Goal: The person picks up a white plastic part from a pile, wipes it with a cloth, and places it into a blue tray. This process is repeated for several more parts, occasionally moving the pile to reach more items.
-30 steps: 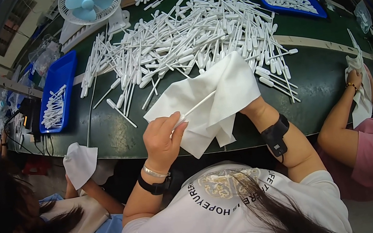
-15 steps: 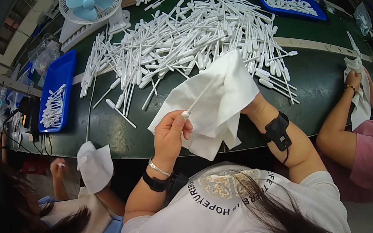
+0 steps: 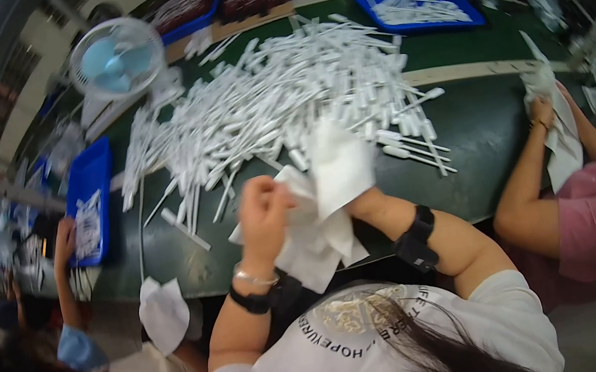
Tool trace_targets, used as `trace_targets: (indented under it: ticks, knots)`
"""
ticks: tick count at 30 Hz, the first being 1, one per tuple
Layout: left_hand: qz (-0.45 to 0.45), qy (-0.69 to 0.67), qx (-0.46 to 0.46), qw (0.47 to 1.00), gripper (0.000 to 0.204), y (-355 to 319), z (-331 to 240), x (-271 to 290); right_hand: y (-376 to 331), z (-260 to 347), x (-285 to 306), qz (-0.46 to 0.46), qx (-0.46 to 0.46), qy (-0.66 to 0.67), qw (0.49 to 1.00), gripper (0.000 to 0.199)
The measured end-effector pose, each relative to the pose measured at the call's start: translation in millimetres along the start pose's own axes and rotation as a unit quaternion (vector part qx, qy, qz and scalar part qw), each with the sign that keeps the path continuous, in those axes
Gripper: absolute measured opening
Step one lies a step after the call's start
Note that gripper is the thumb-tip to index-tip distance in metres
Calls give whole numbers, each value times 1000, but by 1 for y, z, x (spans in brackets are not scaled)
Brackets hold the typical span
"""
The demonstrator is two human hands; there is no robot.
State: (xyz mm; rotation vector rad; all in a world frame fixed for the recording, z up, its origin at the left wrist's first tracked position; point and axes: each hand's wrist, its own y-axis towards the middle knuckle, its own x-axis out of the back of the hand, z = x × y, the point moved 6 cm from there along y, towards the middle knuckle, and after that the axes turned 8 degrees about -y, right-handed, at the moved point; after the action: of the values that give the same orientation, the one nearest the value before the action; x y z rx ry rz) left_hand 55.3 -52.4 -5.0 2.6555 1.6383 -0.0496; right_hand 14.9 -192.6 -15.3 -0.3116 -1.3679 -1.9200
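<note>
My left hand (image 3: 263, 215) is closed around a fold of a white cloth (image 3: 320, 222), held just above the near edge of the green table (image 3: 477, 124). My right hand (image 3: 360, 203) is mostly hidden under the same cloth and grips it from below. Whether a white plastic stick is still inside the cloth cannot be told; the picture is blurred. A big heap of white plastic sticks (image 3: 284, 101) lies on the table right behind my hands.
Blue trays with white sticks stand at the far right (image 3: 417, 4) and at the left (image 3: 88, 205). A small fan (image 3: 115, 59) stands at the back left. A person in pink (image 3: 587, 216) holds a white cloth on my right; another person (image 3: 77, 349) works on my left.
My left hand has pulled in and closed on the cloth; the white stick seen earlier in it is out of sight. The head has tilted, shifting the table view. The left neighbour's arm reached up.
</note>
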Motion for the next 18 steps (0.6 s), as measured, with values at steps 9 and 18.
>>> trace_targets:
  ticks: [9, 18]
  knots:
    - [-19, -212, -50, 976, 19, 35, 1, 0, 27, 36, 10, 128, -28, 122, 984, 20]
    - [-169, -380, -124, 901, 13, 42, -5, 46, 19, 18, -14, 208, -39, 161, 964, 25]
